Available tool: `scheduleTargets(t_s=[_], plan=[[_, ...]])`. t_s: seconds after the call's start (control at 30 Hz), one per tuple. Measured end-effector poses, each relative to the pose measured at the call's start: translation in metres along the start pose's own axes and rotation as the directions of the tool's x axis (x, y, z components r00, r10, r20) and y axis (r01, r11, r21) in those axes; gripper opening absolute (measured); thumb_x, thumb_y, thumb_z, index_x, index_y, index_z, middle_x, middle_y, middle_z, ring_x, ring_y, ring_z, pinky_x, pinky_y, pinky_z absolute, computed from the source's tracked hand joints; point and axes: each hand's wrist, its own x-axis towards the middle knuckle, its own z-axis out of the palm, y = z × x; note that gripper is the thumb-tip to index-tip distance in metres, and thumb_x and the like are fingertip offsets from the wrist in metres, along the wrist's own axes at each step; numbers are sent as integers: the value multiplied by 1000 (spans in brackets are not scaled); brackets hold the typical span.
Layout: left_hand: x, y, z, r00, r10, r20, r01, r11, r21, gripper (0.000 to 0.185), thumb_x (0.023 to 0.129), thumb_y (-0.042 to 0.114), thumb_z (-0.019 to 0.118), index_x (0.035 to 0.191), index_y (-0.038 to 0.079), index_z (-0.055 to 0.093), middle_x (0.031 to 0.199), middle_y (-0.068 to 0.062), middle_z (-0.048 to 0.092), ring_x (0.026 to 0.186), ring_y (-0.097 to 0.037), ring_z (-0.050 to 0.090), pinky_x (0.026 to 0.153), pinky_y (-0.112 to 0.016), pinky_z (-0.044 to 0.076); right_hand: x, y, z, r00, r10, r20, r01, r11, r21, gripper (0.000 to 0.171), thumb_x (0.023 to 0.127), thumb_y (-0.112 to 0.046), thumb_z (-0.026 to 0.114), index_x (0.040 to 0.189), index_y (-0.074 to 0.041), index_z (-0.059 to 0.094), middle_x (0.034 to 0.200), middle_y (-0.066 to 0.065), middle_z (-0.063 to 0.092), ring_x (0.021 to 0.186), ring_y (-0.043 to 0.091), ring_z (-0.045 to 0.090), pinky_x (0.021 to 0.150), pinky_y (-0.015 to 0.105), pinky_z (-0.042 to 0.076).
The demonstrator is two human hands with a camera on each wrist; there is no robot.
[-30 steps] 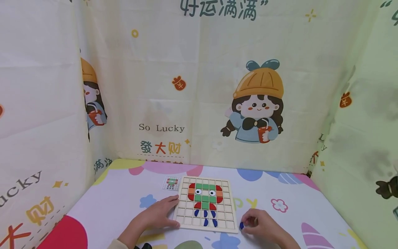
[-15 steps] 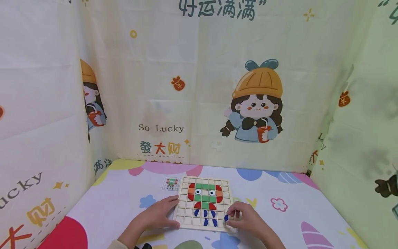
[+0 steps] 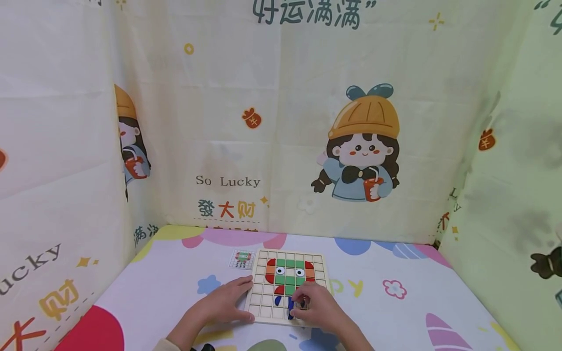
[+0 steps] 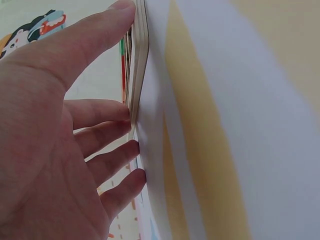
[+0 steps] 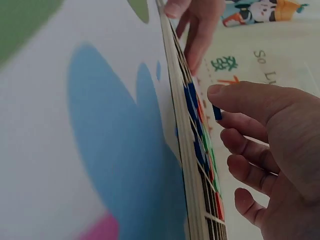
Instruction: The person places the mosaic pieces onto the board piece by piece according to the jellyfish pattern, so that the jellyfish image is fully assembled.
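A wooden grid board (image 3: pixel 322 273) lies on the table, its cells partly filled with green tiles (image 3: pixel 280 280), red and orange tiles, two eye tiles and blue curved pieces (image 3: pixel 278 301). My left hand (image 3: pixel 226 300) rests at the board's left edge; in the left wrist view the thumb and fingertips touch its rim. Over the board's lower middle, my right hand (image 3: pixel 320 307) pinches a small blue tile (image 5: pixel 216 112) between thumb and index finger. In the right wrist view this tile is raised above the blue pieces (image 5: pixel 192 95) in the grid. The right hand hides some lower cells.
A small picture card (image 3: pixel 241 259) with a similar figure lies beyond the left hand, beside the board. The tabletop (image 3: pixel 373 273) has a printed cloth, and printed curtains (image 3: pixel 281 146) stand around it. A dark object (image 3: pixel 206 347) shows at the bottom edge.
My right hand has moved left from beside the board's lower right corner to over its lower middle, carrying the blue tile. The left hand and board have stayed put.
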Motion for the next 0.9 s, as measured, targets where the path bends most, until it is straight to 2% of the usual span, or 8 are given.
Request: scheduleTargets(t_s=[0.1,0.37,0.57,0.9], plan=[[0,1,0,1000,3,0,-3,1000,0,89,66,62,68,137,14,43,145,-2,37,132,-30,36,104,-52,35,4,-5,6,1000,-22,2,22,1000,-16,18,71,-40,74,83,-29,66,82,-12,54,75,6,46,62,19,36],[0,0,1,1000,-14,2,14,1000,-13,89,66,62,68,137,15,43,145,-2,37,132,-29,35,105,-52,34,9,-13,21,1000,-2,14,2,1000,-30,16,70,-40,75,81,-30,66,84,-14,52,74,4,45,64,18,38],[1,-1,1,1000,-16,2,16,1000,-2,89,66,63,67,137,16,43,145,-1,37,132,-28,35,105,-51,34,12,-17,24,999,44,22,-44,998,-37,16,70,-40,75,79,-30,66,81,-14,51,74,4,45,65,19,42],[-2,2,0,1000,8,-7,-8,1000,-2,88,67,61,68,137,14,43,145,-2,37,132,-30,36,103,-52,35,12,-21,25,998,45,36,-44,999,-27,19,70,-42,75,78,-29,65,79,-15,51,75,3,46,69,21,46]])
